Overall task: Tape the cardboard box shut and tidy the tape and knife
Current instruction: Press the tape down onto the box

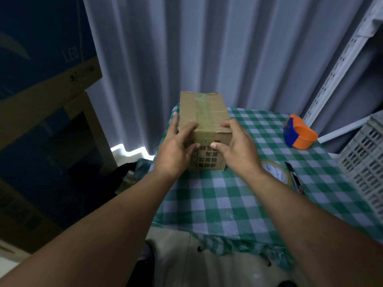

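A small brown cardboard box [204,112] stands on the checked table, its top flaps closed with a strip of clear tape along the seam. My left hand [176,148] presses the box's near left corner, fingers on the top and thumb on the front. On the near right corner lies my right hand [238,146], fingers on top, thumb on the printed front face. A roll of clear tape [276,171] lies flat to the right, partly hidden behind my right wrist. A dark utility knife [294,177] lies just right of the roll.
The table wears a green-and-white checked cloth [228,204]. An orange and blue tape dispenser [298,132] sits at the back right. A grey slotted crate [364,162] stands at the right edge. Large cardboard boxes [41,100] are stacked to the left, curtains behind.
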